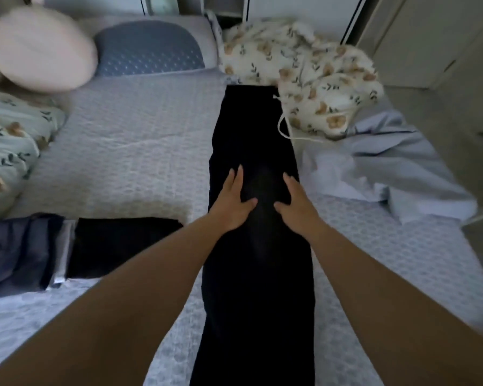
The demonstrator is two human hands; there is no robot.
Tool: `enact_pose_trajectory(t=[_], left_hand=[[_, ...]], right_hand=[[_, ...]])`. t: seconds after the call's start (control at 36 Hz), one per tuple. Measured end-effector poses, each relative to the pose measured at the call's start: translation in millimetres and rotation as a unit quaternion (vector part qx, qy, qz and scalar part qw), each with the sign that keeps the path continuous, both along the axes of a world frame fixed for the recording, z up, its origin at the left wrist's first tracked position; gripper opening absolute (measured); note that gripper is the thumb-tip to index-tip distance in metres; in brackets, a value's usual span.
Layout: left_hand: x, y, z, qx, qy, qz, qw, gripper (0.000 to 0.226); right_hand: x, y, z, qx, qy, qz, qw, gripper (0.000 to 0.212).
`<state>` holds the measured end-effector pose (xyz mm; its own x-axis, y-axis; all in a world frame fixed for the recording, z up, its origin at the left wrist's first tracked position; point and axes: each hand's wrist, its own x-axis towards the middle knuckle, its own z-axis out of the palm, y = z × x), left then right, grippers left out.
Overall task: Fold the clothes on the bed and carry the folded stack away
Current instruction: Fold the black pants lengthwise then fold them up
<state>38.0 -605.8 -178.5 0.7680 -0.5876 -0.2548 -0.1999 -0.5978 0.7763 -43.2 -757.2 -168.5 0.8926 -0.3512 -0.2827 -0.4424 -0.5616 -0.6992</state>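
On a grey bed, long black trousers lie stretched lengthwise; the left hand and right hand press flat on them, fingers straight, side by side. Folded dark clothes sit to the left, floral bedding behind

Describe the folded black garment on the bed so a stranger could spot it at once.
Start at the grey quilted bed and look to its near left edge. There the folded black garment lies flat, left of the long black trousers and right of folded navy clothes. It alone is a short, neat black rectangle.
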Motion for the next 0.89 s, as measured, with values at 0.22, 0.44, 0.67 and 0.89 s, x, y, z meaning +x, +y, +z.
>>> enact_pose_trajectory(t=[0.22,0.44,0.67,0.89], left_hand=[[-95.8,47.6,-159.7,0.204,0.124,-0.073,0.968,0.071],[-179.3,105.3,-239.6,0.156,0.331,0.055,0.929,0.06],[-253.5,127.9,-258.5,0.203,0.313,0.116,0.921,0.055],[-297.0,115.8,-260.9,0.184,0.307,0.218,0.908,0.058]], right_hand=[[-93.1,39.5,-151.3,0.054,0.226,0.049,0.971,0.065],[-196.3,56.3,-237.5,0.175,0.297,0.061,0.937,0.052],[-287.7,80.8,-261.7,0.086,0.299,0.004,0.951,0.045],[-297.7,67.5,-264.1,-0.014,0.231,-0.166,0.958,0.052]])
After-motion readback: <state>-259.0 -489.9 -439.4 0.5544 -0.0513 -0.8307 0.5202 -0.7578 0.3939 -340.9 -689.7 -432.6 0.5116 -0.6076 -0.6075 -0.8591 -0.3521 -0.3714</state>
